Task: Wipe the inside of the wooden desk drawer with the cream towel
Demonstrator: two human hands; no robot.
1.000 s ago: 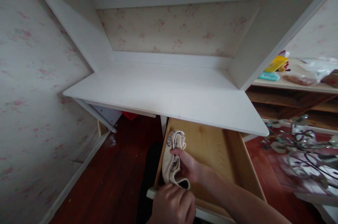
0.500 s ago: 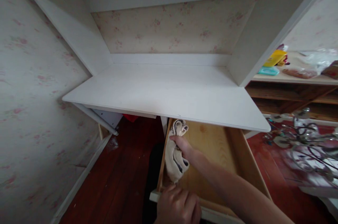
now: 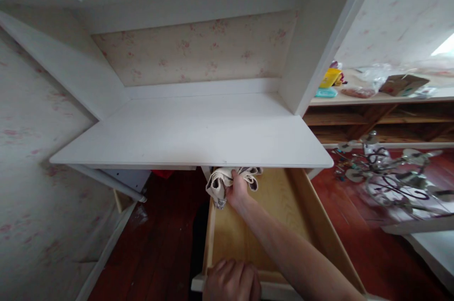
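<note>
My right hand (image 3: 237, 191) grips a bunched, cream-coloured cloth (image 3: 217, 184) with darker patterned parts. It holds the cloth at the back left of a pulled-out wooden drawer (image 3: 273, 216), just under the front edge of the white desk (image 3: 198, 126). Part of the cloth hangs over the drawer's left side wall. At the bottom, my left hand (image 3: 232, 281) is closed over the top edge of the drawer's white front panel, with its knuckles up.
The desk's upper shelf unit (image 3: 198, 7) rises above its top. To the right, a chandelier (image 3: 393, 173) lies on the red floor (image 3: 340, 216). Behind it stands a low wooden shelf (image 3: 340, 119) with a yellow item (image 3: 329, 77), bags and a cardboard box (image 3: 404, 84) on top.
My right hand has moved the cloth toward the back of the drawer, and the cloth has turned from lengthwise to crosswise. My left hand has stayed on the drawer front. The view has shifted right.
</note>
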